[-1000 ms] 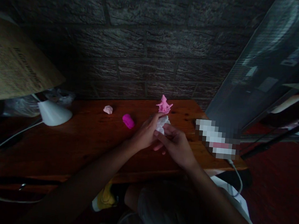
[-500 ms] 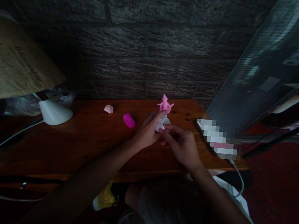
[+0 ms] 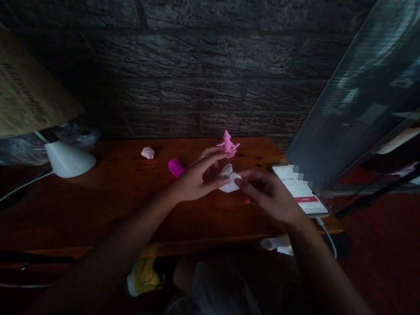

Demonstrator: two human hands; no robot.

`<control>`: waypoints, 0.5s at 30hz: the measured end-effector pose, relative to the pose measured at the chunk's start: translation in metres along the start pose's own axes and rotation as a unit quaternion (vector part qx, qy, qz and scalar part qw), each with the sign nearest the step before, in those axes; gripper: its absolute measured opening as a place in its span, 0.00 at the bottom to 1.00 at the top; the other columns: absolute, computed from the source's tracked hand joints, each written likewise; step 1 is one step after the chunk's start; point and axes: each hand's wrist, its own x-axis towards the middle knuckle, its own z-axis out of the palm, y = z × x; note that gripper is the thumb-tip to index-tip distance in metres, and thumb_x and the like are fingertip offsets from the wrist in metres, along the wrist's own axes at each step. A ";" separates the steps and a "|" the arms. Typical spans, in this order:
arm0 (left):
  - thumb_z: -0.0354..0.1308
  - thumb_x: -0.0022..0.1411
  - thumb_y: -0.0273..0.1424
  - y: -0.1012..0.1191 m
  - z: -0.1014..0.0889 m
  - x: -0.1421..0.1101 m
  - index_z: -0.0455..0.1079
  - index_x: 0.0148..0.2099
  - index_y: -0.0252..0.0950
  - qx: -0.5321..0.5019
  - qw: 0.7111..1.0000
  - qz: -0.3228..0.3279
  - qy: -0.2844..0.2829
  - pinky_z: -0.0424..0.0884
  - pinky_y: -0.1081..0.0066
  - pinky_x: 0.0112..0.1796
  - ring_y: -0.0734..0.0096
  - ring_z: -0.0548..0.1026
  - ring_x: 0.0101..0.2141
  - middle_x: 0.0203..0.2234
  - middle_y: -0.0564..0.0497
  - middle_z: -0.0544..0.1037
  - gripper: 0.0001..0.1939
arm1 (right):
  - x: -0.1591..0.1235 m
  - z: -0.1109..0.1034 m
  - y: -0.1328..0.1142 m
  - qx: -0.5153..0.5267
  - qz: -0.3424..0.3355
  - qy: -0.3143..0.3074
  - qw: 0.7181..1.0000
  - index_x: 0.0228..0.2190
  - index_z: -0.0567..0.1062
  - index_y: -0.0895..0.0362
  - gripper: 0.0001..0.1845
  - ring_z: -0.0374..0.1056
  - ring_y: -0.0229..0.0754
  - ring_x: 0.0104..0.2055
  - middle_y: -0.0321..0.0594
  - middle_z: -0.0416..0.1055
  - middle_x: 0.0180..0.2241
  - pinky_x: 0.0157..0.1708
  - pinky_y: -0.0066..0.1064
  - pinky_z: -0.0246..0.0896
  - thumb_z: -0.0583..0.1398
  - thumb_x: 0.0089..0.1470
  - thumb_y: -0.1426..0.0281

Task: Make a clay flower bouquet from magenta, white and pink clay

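Note:
Both my hands meet over a wooden table (image 3: pixel 116 203) on a small white crumpled piece (image 3: pixel 229 180). My left hand (image 3: pixel 196 178) pinches its left side with thumb and forefinger, the other fingers spread upward; a ring shows on one finger. My right hand (image 3: pixel 271 195) pinches the piece's right edge. Just behind them stands a pink folded figure (image 3: pixel 228 144). A magenta lump (image 3: pixel 175 167) lies left of my left hand, and a pale pink lump (image 3: pixel 147 152) further left.
A phone (image 3: pixel 301 190) with a lit screen lies at the table's right end, a cable (image 3: pixel 330 241) hanging from it. A white lamp head (image 3: pixel 66 159) sits at the left. A stone-pattern wall (image 3: pixel 204 68) backs the table. A cardboard sheet (image 3: pixel 11 94) leans at far left.
My hands have lowered the white piece toward the table and drawn slightly apart. My left fingers have spread open upward. The view has shifted a little.

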 end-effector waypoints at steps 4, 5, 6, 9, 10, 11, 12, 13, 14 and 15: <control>0.59 0.67 0.32 -0.002 -0.002 0.002 0.73 0.54 0.36 -0.081 0.996 -0.019 -0.038 0.76 0.70 0.39 0.64 0.76 0.50 0.57 0.39 0.73 0.14 | -0.003 -0.015 0.001 -0.055 -0.036 -0.025 0.998 0.37 0.79 0.57 0.11 0.67 0.36 0.27 0.38 0.77 0.31 0.28 0.28 0.61 0.62 0.60 0.62; 0.58 0.67 0.31 -0.003 0.000 0.001 0.73 0.53 0.35 -0.099 0.993 -0.031 -0.051 0.75 0.71 0.38 0.66 0.77 0.47 0.54 0.39 0.76 0.14 | -0.003 -0.016 0.001 -0.064 -0.041 -0.029 0.997 0.37 0.79 0.57 0.10 0.67 0.36 0.28 0.38 0.77 0.32 0.29 0.28 0.61 0.62 0.60 0.63; 0.58 0.67 0.31 -0.003 0.001 0.001 0.73 0.53 0.34 -0.115 0.990 -0.044 -0.062 0.75 0.72 0.37 0.68 0.78 0.43 0.51 0.40 0.78 0.14 | -0.003 -0.016 0.001 -0.073 -0.043 -0.034 0.996 0.37 0.78 0.57 0.10 0.67 0.37 0.29 0.38 0.77 0.32 0.29 0.29 0.61 0.61 0.60 0.64; 0.61 0.64 0.31 -0.002 0.005 0.000 0.73 0.53 0.32 -0.141 0.983 -0.089 -0.079 0.73 0.73 0.33 0.74 0.77 0.33 0.42 0.44 0.81 0.16 | -0.005 -0.016 0.002 -0.103 -0.044 -0.050 0.992 0.38 0.79 0.57 0.10 0.68 0.38 0.29 0.39 0.77 0.32 0.31 0.30 0.62 0.61 0.60 0.64; 0.62 0.63 0.32 -0.001 0.005 0.000 0.74 0.52 0.32 -0.146 0.981 -0.097 -0.084 0.73 0.73 0.33 0.75 0.76 0.31 0.40 0.45 0.81 0.16 | -0.005 -0.016 0.001 -0.113 -0.046 -0.051 0.991 0.38 0.79 0.57 0.10 0.68 0.38 0.30 0.39 0.77 0.32 0.31 0.30 0.61 0.61 0.60 0.64; 0.63 0.62 0.32 -0.001 0.005 0.000 0.75 0.51 0.32 -0.150 0.979 -0.104 -0.092 0.72 0.73 0.32 0.75 0.76 0.31 0.38 0.46 0.81 0.16 | -0.006 -0.017 0.001 -0.120 -0.047 -0.053 0.990 0.38 0.79 0.57 0.10 0.68 0.38 0.29 0.39 0.77 0.31 0.31 0.30 0.61 0.61 0.60 0.64; 0.64 0.61 0.32 0.000 0.005 0.000 0.76 0.48 0.32 -0.158 0.976 -0.111 -0.101 0.73 0.73 0.33 0.74 0.76 0.31 0.36 0.46 0.81 0.14 | -0.006 -0.017 0.001 -0.125 -0.049 -0.055 0.989 0.37 0.79 0.57 0.11 0.67 0.38 0.29 0.38 0.77 0.30 0.30 0.29 0.61 0.62 0.60 0.63; 0.64 0.60 0.32 0.001 0.004 0.001 0.77 0.46 0.32 -0.170 0.972 -0.119 -0.112 0.73 0.72 0.33 0.73 0.76 0.31 0.35 0.47 0.81 0.12 | -0.006 -0.017 0.000 -0.126 -0.050 -0.053 0.989 0.37 0.80 0.57 0.11 0.67 0.38 0.28 0.38 0.77 0.29 0.29 0.29 0.60 0.62 0.60 0.63; 0.65 0.59 0.32 0.001 0.004 0.001 0.77 0.44 0.32 -0.184 0.967 -0.128 -0.118 0.73 0.72 0.33 0.73 0.77 0.31 0.34 0.47 0.82 0.11 | -0.006 -0.018 0.000 -0.124 -0.049 -0.049 0.990 0.37 0.80 0.57 0.11 0.66 0.37 0.27 0.37 0.76 0.28 0.28 0.29 0.59 0.63 0.59 0.63; 0.65 0.59 0.32 0.001 0.003 0.002 0.78 0.42 0.32 -0.198 0.963 -0.140 -0.119 0.73 0.72 0.32 0.74 0.76 0.30 0.33 0.47 0.82 0.10 | -0.007 -0.018 -0.001 -0.119 -0.046 -0.043 0.991 0.38 0.80 0.57 0.11 0.66 0.37 0.26 0.36 0.75 0.27 0.27 0.28 0.59 0.63 0.58 0.62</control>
